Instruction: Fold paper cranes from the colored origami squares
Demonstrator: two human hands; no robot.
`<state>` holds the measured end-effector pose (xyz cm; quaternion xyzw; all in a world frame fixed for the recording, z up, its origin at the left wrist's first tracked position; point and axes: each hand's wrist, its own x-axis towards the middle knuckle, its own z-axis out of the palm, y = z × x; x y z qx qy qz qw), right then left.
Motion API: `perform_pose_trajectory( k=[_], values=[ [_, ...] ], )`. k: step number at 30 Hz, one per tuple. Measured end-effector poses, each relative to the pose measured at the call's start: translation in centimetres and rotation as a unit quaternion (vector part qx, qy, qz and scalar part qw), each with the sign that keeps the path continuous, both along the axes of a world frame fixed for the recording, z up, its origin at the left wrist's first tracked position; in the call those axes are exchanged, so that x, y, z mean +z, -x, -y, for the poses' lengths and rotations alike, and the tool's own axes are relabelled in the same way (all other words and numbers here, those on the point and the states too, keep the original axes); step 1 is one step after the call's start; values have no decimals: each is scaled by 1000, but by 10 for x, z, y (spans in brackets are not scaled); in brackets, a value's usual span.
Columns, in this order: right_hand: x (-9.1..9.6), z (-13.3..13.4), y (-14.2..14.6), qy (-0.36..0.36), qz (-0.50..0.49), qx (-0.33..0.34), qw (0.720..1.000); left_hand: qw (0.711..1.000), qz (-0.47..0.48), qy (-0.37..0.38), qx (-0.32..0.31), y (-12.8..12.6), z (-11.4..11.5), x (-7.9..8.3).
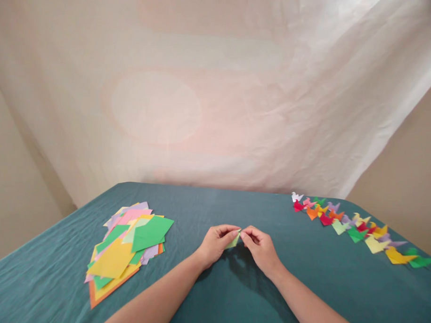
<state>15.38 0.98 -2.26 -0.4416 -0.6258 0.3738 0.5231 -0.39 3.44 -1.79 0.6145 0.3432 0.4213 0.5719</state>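
Left hand [214, 246] is pinched narrow, thumb and fingers closed on a small piece of pale green paper [233, 241]. Right hand [260, 250] is pinched up too, its fingertips at the paper's upper right tip, so both hands seem to be on the same little thing. It sits right between them, looks folded, and appears to be held up off the table, judging by the shadow underneath. Can't make out the exact folds, since the fingers cover a lot of it.

What could go wrong, imo: the piece is tiny and the grips are nearly touching, so if the two hands pull apart too hard, that tip could tear or a crease could pop open. Pinch slightly off line and you'd probably get a crooked crease. And with no table backing it, one loose finger might let it twist.

Further out, a messy pile of coloured paper sheets [115, 259] lies off to the left, overlapping at all angles. A nudge from the left forearm could fan those out, I'd guess. Over on the right, folded paper birds [356, 235] run in a crowded diagonal band; a careless sleeve or elbow might tip some. All of it's on a dark green tablecloth [196, 205], with a pale hanging sheet [239, 101] behind.
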Motion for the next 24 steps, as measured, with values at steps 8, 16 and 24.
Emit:
perform_pose_trajectory(
  k=[8, 16, 24],
  values=[
    [0, 0, 0, 25, -17, 3, 1000, 999, 28, 16, -1, -1, 0, -2],
    [0, -1, -1, 28, -15, 13, 999, 1000, 21, 21, -2, 0, 0, 1],
    [2, 0, 0, 24, -31, 18, 999, 998, 7, 22, -51, 2, -1, 2]
  ],
)
